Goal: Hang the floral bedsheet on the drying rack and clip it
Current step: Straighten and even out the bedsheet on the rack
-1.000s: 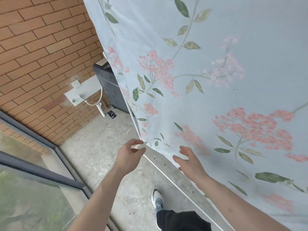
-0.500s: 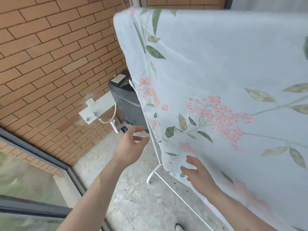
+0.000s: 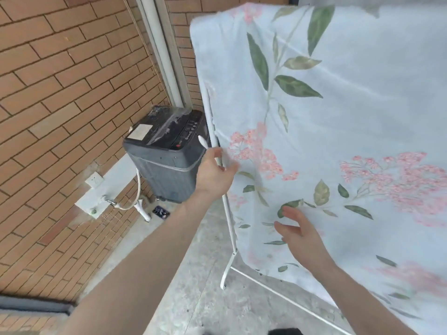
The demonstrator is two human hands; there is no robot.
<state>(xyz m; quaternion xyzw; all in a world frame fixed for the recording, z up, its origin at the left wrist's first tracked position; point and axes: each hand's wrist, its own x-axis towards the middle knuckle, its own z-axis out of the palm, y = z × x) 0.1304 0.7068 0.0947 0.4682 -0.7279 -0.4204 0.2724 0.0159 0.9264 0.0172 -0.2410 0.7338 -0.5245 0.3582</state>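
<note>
The floral bedsheet (image 3: 338,141) occupies the right half of the frame. It is draped over the top of the drying rack (image 3: 228,213), and its upper edge is now visible at the top of the frame, where a second ago only the lower part of the cloth was shown. The view has been raised and the lower hem has been released. The sheet is judged to be hung; no clip is seen on it, so the clipping step is taken as not yet done.

Only the rack's white upright and foot bar are exposed, at the centre and lower centre of the frame, along the sheet's left edge.

A dark washing machine (image 3: 167,153) stands left of centre against the brick wall (image 3: 60,93), behind the rack.

The left hand (image 3: 214,171) has been lifted from the hem to the sheet's left edge at mid-frame. Its fingers are loosely curled at the upright; because of blur, it cannot be told whether the edge or the upright is gripped. A small white tip (image 3: 202,141) projects above it and cannot be identified.

The right hand (image 3: 300,234) is held open in the lower centre-right, fingers spread against or just before the cloth, holding nothing.
</note>
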